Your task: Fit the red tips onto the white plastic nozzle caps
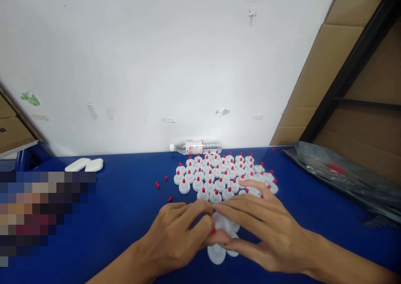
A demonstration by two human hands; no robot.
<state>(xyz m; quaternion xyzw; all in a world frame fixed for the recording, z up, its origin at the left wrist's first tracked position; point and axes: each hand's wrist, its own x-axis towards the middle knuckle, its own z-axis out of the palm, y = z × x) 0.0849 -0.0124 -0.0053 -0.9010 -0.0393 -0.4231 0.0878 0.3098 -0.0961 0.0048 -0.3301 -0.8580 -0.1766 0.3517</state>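
Note:
My left hand [178, 236] is closed, its fingers curled around a small red cap [213, 230] that shows only partly. Against its fingertips comes my right hand [266, 227], with thumb and fingers bent around a translucent white lid [221, 220]; the fingers hide much of where the lid and cap meet. Below the hands lie loose white round lids [216, 254] without red tips. Just beyond stand many white dome-shaped lids [198, 184] in a close group, each with a red tip on top.
Several loose red caps [170, 199] lie left of the group on the blue table [125, 217]. A clear plastic bottle [196, 147] lies against the wall. Two white oval objects [77, 165] sit at the back left, and a dark plastic bag [338, 179] at the right.

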